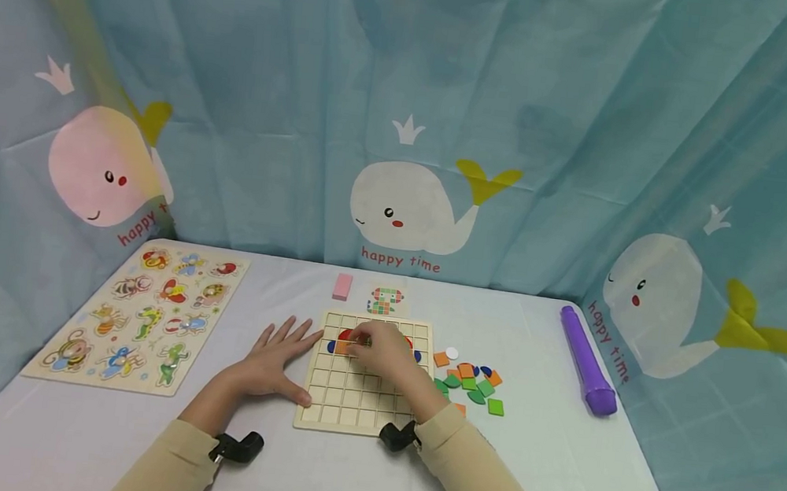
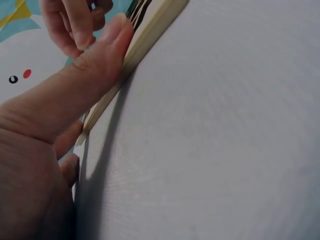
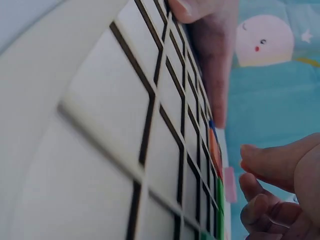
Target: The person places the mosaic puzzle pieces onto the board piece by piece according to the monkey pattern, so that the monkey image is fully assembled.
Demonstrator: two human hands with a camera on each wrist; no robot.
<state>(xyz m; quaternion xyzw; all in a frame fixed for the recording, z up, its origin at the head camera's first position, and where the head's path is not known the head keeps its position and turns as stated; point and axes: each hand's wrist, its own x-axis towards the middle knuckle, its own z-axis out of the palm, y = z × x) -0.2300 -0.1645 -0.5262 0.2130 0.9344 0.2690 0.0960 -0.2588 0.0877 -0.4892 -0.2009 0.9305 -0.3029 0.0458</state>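
Observation:
A wooden grid board lies flat with red, orange and blue pieces in its upper rows; green also shows on it in the right wrist view. My left hand, fingers spread, touches the left edge, and its thumb rests against the board's side. Over the upper left part is my right hand, beside an orange piece. The right wrist view shows this hand's thumb and fingertips bent and slightly apart, with no piece visible between them. Part of the coloured row is hidden under it.
Loose orange, green, blue and white pieces lie right of the board. Behind it are a pink block and a pattern card. An insect puzzle board is at left, a purple cylinder at right.

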